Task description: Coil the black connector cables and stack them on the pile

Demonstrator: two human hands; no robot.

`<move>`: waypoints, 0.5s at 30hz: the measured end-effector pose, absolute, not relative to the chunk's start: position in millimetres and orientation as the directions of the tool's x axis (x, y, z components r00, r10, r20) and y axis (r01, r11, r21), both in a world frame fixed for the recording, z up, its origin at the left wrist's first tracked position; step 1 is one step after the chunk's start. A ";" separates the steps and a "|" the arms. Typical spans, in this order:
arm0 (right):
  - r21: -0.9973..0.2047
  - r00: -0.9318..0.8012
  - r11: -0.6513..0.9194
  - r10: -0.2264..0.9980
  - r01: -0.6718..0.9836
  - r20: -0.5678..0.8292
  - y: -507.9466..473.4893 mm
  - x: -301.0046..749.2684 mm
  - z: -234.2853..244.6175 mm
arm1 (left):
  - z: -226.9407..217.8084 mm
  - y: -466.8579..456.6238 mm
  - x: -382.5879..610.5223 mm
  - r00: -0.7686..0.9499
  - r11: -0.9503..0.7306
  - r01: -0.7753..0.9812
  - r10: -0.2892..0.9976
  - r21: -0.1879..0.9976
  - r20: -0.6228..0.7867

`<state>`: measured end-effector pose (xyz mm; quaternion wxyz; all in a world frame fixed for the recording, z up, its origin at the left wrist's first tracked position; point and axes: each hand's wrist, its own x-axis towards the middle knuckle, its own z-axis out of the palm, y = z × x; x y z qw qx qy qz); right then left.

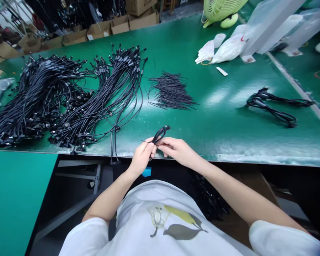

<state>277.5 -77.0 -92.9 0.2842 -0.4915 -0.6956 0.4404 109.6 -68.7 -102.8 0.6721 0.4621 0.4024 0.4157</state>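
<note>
Just above the table's front edge, my left hand [142,155] is closed around a folded black cable [160,132], its looped end and a plug sticking up past the fingers. A thin black twist tie [146,142] crosses the bundle and pokes out on the left. Pressed up close on the other side, my right hand [177,151] has its fingers pinched at the tie's other end, which they mostly hide. Beyond the hands lies a pile of short black twist ties [173,91].
Heaps of straight black cables [106,94] cover the left of the green table [176,46]. Folded cable bundles [272,103] lie at the right. A green fan [221,10] and white plastic bags [228,49] stand at the back right, cardboard boxes [100,30] behind.
</note>
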 end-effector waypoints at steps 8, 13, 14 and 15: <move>0.253 -0.758 0.779 0.387 0.573 0.525 -77.4 271.2 -74.5 | -100.1 -68.5 96.5 0.365 -0.083 0.149 0.931 0.985 0.023; 0.489 -0.861 0.741 0.236 0.460 0.451 -62.8 264.3 -77.2 | -101.0 -66.9 95.7 0.416 0.260 -0.035 0.882 0.965 -0.223; 0.538 -0.878 0.720 0.215 0.438 0.427 -60.8 262.4 -81.0 | -102.5 -65.7 96.9 0.411 0.324 -0.091 0.874 0.942 -0.260; 0.585 -0.900 0.703 0.194 0.405 0.390 -59.3 260.8 -84.8 | -103.6 -64.8 98.3 0.411 0.368 -0.137 0.866 0.920 -0.285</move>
